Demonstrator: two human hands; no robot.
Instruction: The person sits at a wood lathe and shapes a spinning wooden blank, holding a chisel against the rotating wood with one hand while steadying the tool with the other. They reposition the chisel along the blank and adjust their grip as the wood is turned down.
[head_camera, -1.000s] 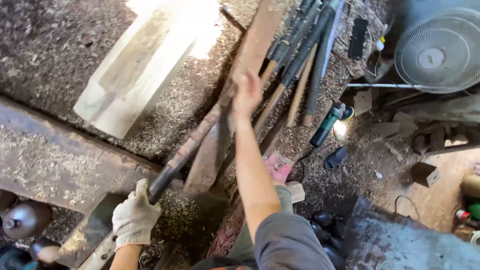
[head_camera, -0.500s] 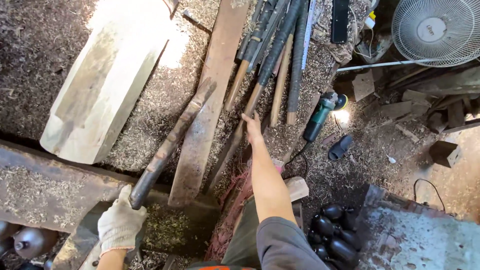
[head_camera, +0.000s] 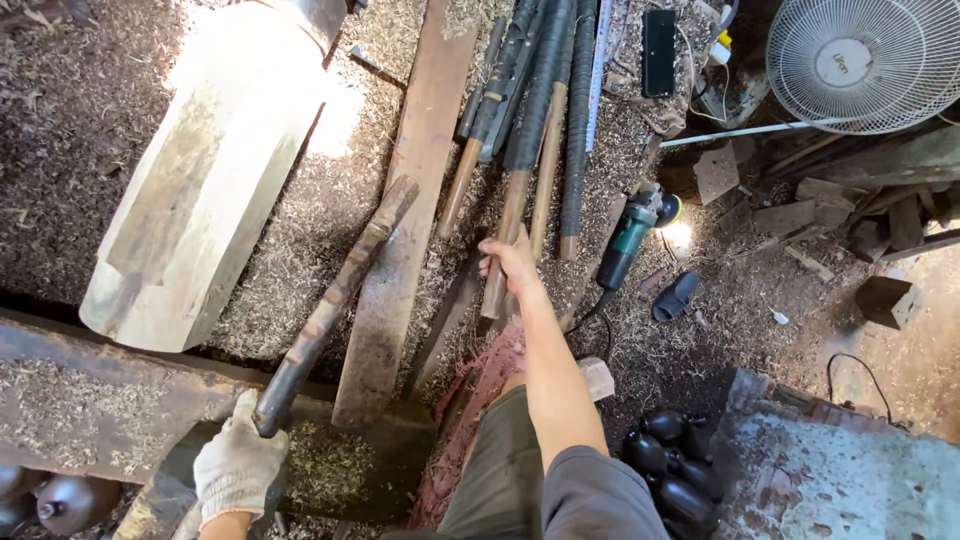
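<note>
Sawdust and wood shavings cover the workshop floor (head_camera: 300, 260), with a big pale faceted timber block (head_camera: 200, 190) lying at the upper left and a white electric fan (head_camera: 865, 60) at the upper right. Low in the frame, the left hand (head_camera: 238, 468), in a white work glove, is closed around the near end of a long dark round wooden pole (head_camera: 330, 305); the pole runs up and to the right from the fist, its far end resting on a flat reddish-brown plank (head_camera: 400, 220). Further right, the bare right hand (head_camera: 512, 262) reaches out at arm's length and rests on the lower end of a brown wooden stick (head_camera: 508, 225), fingers curled partly round it; whether it truly grips is hard to tell. That stick belongs to a row of dark-wrapped rods (head_camera: 540, 90) laid side by side just beyond the fingers. A green angle grinder (head_camera: 630, 240) lies near, to the right of the hand.
</note>
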